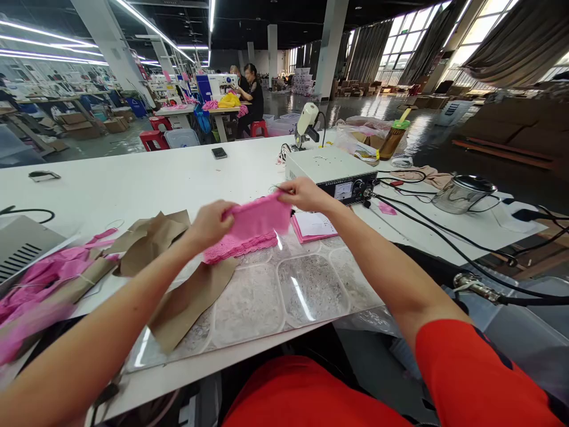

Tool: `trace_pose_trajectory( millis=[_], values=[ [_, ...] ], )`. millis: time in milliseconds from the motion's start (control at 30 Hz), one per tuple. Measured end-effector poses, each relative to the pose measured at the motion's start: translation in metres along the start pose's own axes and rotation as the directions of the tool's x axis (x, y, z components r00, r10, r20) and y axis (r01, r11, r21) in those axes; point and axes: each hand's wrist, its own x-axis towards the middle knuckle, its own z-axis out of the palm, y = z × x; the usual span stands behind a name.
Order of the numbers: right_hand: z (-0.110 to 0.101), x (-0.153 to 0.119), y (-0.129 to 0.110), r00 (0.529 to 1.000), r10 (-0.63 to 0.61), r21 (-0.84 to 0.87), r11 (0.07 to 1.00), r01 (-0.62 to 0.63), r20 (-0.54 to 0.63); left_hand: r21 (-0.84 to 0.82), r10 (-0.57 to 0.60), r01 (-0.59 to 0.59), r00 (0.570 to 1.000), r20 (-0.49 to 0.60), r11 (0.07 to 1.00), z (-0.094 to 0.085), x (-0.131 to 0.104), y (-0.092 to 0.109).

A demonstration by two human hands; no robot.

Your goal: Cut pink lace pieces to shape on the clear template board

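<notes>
While both hands are apart, L hand [211, 224] and R hand [303, 194] each grip one end of the pink fabric [259, 218], so it is stretched betw. them, above the pink lace stack [237, 244]. Table [178, 178] front edge is near the body; open room is beyond the hands, tow. phone [219, 153]. Close by R hand is the control box [331, 172].
</notes>
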Motion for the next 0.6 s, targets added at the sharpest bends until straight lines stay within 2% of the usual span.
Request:
trace_pose_trajectory(
  millis=[33, 100, 133, 200, 300, 367, 467, 600],
  values=[
    [0.005, 0.015, 0.000, 0.999, -0.003, -0.008, 1.000, 0.003, -0.051, 0.118, 0.040, -0.029, 0.994, -0.099, 0.993, -0.010, 0.007, -0.007],
    [0.021, 0.034, 0.001, 0.989, -0.006, -0.032, 0.999, 0.002, -0.148, 0.287, 0.132, -0.080, 0.977, -0.165, 0.954, -0.019, 0.013, -0.021],
    [0.033, 0.037, 0.003, 0.987, -0.008, -0.039, 0.999, 0.001, -0.163, 0.346, 0.159, -0.101, 0.977, -0.144, 0.933, -0.017, 0.012, -0.028],
    [0.063, 0.031, 0.009, 0.989, -0.003, -0.048, 0.999, -0.004, -0.147, 0.390, 0.170, -0.145, 0.985, -0.032, 0.909, -0.003, 0.002, -0.043],
    [0.106, 0.008, 0.022, 0.998, -0.013, -0.044, 0.999, 0.010, -0.057, 0.374, 0.162, -0.184, 0.983, 0.091, 0.909, 0.028, -0.021, -0.062],
    [0.122, -0.005, 0.028, 1.000, -0.014, -0.035, 0.999, 0.014, -0.021, 0.344, 0.155, -0.197, 0.977, 0.147, 0.918, 0.040, -0.034, -0.070],
    [0.124, -0.019, 0.028, 1.000, 0.000, -0.025, 1.000, 0.000, -0.013, 0.296, 0.131, -0.179, 0.976, 0.175, 0.938, 0.033, -0.048, -0.072],
    [0.111, -0.051, 0.015, 1.000, 0.013, -0.032, 0.999, -0.014, -0.025, 0.210, 0.007, -0.025, 0.996, 0.086, 0.977, 0.001, -0.072, -0.066]
  ],
)
